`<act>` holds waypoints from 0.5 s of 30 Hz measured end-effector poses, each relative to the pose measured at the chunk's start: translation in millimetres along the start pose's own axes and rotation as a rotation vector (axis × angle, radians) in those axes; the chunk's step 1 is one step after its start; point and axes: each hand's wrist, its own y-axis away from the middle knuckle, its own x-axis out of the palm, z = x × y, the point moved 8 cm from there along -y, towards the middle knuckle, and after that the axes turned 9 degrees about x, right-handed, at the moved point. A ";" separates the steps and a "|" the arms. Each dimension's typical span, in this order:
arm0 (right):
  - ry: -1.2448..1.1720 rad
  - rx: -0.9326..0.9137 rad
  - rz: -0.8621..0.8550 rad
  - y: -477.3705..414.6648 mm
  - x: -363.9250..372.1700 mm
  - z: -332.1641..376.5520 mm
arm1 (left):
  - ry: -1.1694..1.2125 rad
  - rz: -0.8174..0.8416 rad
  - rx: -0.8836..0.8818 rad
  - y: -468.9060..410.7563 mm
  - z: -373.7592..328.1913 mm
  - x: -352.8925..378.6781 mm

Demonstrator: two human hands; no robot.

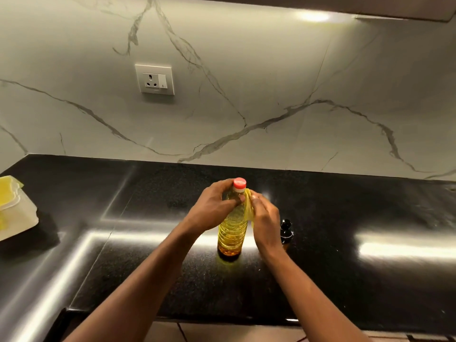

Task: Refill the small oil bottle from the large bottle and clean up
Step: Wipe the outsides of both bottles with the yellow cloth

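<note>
Gripping the large bottle (233,230), left hand (212,211) faces right hand (265,218) holding cloth (249,202).

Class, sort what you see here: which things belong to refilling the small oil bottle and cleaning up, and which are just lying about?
Part of the job: large oil bottle, capped, gripped by the left hand; yellow cloth held against it by the right hand; small dark bottle to its right.
Just lying about: white tub at the far left; wall socket.
</note>
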 end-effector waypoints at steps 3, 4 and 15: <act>0.041 -0.025 -0.009 8.0 -1.8 -11.1 | 0.001 -0.037 -0.015 0.6 4.9 -0.6; 0.062 -0.037 -0.020 10.3 -2.1 -17.8 | 0.008 -0.056 -0.012 1.6 4.9 -0.6; -0.065 0.218 0.056 -4.4 12.0 -43.2 | -0.029 -0.139 -0.026 -2.1 -0.7 5.4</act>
